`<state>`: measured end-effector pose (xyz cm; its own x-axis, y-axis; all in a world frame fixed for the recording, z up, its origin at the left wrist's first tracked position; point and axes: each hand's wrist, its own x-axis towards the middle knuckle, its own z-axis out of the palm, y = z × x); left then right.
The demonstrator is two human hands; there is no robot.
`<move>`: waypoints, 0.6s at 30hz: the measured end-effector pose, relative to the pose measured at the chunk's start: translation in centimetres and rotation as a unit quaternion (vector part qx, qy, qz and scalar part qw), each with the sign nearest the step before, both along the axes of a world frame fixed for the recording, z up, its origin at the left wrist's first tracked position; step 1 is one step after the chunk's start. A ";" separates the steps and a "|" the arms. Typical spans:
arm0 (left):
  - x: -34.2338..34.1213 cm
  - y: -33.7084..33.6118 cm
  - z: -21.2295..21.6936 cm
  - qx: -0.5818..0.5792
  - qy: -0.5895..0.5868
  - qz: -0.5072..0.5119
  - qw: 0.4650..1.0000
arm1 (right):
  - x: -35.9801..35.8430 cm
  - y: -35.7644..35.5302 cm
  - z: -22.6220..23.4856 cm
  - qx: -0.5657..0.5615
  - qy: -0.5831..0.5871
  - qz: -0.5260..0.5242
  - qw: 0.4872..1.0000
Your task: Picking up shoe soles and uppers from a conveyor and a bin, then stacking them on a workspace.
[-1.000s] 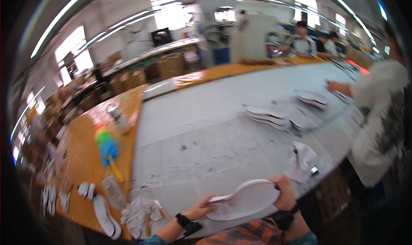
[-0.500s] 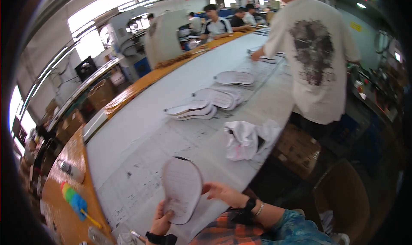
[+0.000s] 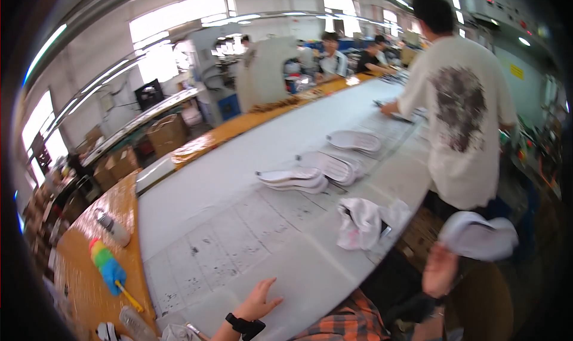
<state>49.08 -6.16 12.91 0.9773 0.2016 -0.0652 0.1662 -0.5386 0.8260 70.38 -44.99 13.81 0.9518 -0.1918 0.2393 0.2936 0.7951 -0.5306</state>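
Note:
My right hand (image 3: 440, 272) is raised past the table's right edge, its fingers at the near edge of a white shoe sole (image 3: 480, 236). Motion smears the sole, and a dark patch shows near its middle; the exact grip is partly hidden. My left hand (image 3: 259, 302) is open and empty above the near part of the table (image 3: 292, 263), fingers spread. Farther up the table lie stacked white soles (image 3: 292, 177), a second pile (image 3: 334, 167) beside them and another sole (image 3: 354, 141) beyond.
A crumpled white cloth (image 3: 359, 223) lies by the table's right edge. On the left wooden surface are a bottle (image 3: 113, 229) and a rainbow duster (image 3: 107, 266). A co-worker in a white shirt (image 3: 468, 114) stands at the right, reaching over the table. Several people sit farther back.
The sole has passed from my left hand to my right and swung right, off the table. My left hand has opened. The view has shifted, so the table things appear lower and farther right.

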 end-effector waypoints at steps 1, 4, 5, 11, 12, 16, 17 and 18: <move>-1.1 1.2 -1.8 0.118 0.037 -0.003 0.992 | -0.4 0.6 3.5 0.060 0.029 -0.042 0.997; -4.1 3.4 -3.3 0.245 0.102 0.038 0.963 | 1.1 -2.3 1.3 -0.026 -0.024 0.032 0.999; -4.7 3.5 -3.4 0.257 0.127 0.046 0.957 | 2.2 -1.8 0.7 -0.067 -0.069 0.097 0.991; -3.2 1.9 -4.6 0.288 0.152 0.043 0.944 | -0.7 11.4 -0.4 -0.305 0.018 0.255 0.918; -3.1 1.2 -3.5 0.288 0.150 0.071 0.943 | 0.1 13.2 -2.4 -0.402 -0.152 0.172 0.886; -3.1 0.3 -3.6 0.239 0.116 0.083 0.961 | 1.3 21.0 -6.6 -0.444 -0.126 0.244 0.853; -3.0 0.4 -4.7 0.223 0.104 0.083 0.966 | 1.8 22.1 -7.8 -0.402 0.010 0.332 0.853; -3.0 0.3 -4.9 0.222 0.096 0.095 0.966 | 1.7 22.6 -7.4 -0.402 0.002 0.336 0.852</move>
<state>46.04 -5.87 7.99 0.8988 0.4250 -0.1071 0.4231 -0.7777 0.4649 72.07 -22.44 6.37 0.7828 0.6215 0.0326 -0.0884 0.1628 -0.9827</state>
